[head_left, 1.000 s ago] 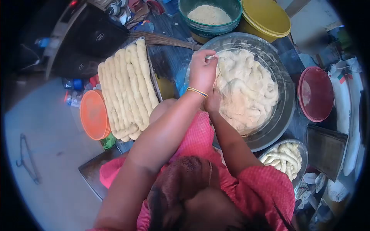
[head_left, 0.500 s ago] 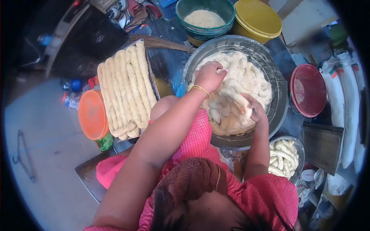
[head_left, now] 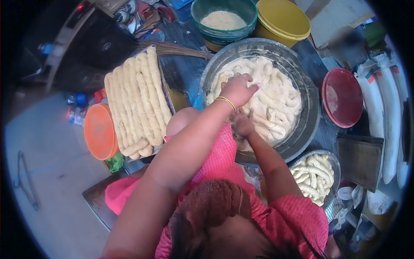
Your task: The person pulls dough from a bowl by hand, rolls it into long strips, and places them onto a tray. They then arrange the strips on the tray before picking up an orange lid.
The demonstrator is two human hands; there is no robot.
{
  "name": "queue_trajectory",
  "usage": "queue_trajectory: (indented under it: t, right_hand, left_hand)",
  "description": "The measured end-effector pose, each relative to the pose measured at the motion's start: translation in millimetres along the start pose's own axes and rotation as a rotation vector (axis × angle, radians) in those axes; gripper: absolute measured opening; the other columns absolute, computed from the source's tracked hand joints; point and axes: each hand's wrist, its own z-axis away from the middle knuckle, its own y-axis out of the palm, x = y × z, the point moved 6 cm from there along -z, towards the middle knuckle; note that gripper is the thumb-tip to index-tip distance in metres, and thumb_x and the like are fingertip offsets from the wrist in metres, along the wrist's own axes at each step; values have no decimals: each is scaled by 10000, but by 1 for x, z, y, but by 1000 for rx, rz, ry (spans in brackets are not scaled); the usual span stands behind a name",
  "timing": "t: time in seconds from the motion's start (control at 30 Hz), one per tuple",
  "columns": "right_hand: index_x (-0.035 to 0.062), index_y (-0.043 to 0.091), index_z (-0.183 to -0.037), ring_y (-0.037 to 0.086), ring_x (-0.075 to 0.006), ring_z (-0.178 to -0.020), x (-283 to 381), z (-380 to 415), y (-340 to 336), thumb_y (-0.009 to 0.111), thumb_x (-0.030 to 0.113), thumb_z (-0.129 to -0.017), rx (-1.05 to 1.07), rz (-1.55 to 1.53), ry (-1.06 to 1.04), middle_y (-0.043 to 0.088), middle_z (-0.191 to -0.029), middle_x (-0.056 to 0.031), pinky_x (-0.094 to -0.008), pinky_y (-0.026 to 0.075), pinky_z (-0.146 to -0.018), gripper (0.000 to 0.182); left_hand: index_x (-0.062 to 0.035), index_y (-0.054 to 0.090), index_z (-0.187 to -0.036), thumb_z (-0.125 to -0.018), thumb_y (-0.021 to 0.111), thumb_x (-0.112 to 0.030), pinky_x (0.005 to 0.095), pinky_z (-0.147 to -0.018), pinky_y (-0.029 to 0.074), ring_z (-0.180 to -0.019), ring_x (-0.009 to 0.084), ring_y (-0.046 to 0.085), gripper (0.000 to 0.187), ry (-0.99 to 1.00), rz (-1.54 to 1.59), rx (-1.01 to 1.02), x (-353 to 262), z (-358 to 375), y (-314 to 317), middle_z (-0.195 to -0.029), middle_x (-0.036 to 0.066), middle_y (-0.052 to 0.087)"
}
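A large pale mass of dough point(head_left: 269, 80) lies in a wide dark basin point(head_left: 311, 125), its surface lumpy and floured. My left hand point(head_left: 238, 91), with a yellow bangle at the wrist, rests over the dough's left part, fingers bent but apart. Just below it, my right hand point(head_left: 244, 124) touches the near left part of the dough with its fingers spread. Some of the right fingertips are hard to make out against the dough. Neither hand shows anything gripped.
Left of the basin, a tray holds long dough ropes point(head_left: 137, 97) beside an orange lid point(head_left: 100, 131). Green point(head_left: 207, 33) and yellow point(head_left: 297, 36) buckets stand behind. At right are a red tub point(head_left: 343, 97), a dark pan point(head_left: 360, 162) and a bowl of dough strips point(head_left: 315, 177).
My right hand has let go of a raised fold of dough and moved left, close to my left hand. The fold now lies down. My left fingers have spread from a closed grip.
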Motion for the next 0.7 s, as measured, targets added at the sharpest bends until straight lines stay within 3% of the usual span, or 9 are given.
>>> queue_trajectory:
  t: [0.07,0.1,0.13,0.23,0.3,0.43,0.53,0.63,0.7]
  right_hand:
    - [209,253,-1372,130,-258,-1342,-37,-26,3,399,428,-866,-270,-27,-61,189,-1447,-60,-659,22,-987,570]
    - [210,225,-1385,90,-266,-1350,-46,-29,-35,399,436,-864,-27,-42,230,139,-1461,-70,-656,7,-988,594]
    - [203,220,-1388,90,-292,-1348,-69,-35,-38,409,425,-863,-340,-8,394,121,-1463,-88,-661,2,-981,601]
    - [216,238,-1381,93,-314,-1344,-103,-42,-56,425,409,-859,-504,-247,745,126,-1459,-107,-669,2,-975,587]
    - [218,275,-1366,117,-324,-1337,-98,-45,-49,428,411,-853,-561,-210,718,158,-1451,-106,-662,13,-981,569]
    - [154,380,-1290,269,-272,-1284,-19,-32,-8,460,314,-831,-178,32,114,322,-1366,-106,-610,139,-998,493]
    - [147,409,-1257,401,-259,-1177,-10,-6,-1,516,261,-793,-108,-157,140,446,-1238,-102,-558,259,-955,490]
    - [136,491,-1165,480,-263,-1049,-27,-3,-24,578,236,-744,-178,-388,296,529,-1072,-99,-490,338,-883,441]
    - [127,523,-1104,489,-258,-1014,-41,-14,-18,596,227,-725,-139,-404,290,538,-1006,-98,-469,351,-858,399]
  left_hand:
    - [-62,595,-1041,-799,517,-485,396,-903,375,-1056,322,509,494,-4,7,-2,4,2,-2,-1104,186,549]
    - [-62,595,-1041,-799,517,-485,396,-903,375,-1056,322,509,494,-15,9,-7,11,1,-2,-1104,186,549]
    - [-59,596,-1036,-803,511,-485,394,-896,380,-1054,320,509,493,-4,13,-17,15,-2,-2,-1094,187,553]
    - [-50,595,-1029,-813,501,-478,387,-874,397,-1027,320,523,488,33,14,-47,15,-5,-5,-1053,187,570]
    - [-43,596,-1022,-814,503,-473,383,-859,406,-987,326,542,487,59,5,-88,13,-4,-7,-1022,191,581]
    - [-32,597,-1008,-815,508,-462,374,-830,420,-940,327,559,480,94,19,-111,7,-3,-4,-985,197,589]
    - [-19,593,-1005,-815,513,-450,369,-806,429,-918,320,566,479,134,79,-43,1,-6,3,-953,197,592]
    - [-45,564,-1093,-800,495,-489,432,-920,338,-1063,318,510,537,47,84,135,4,-4,11,-1120,184,551]
    - [1,590,-991,-809,530,-440,367,-784,438,-887,320,576,481,143,64,56,3,-4,10,-921,205,599]
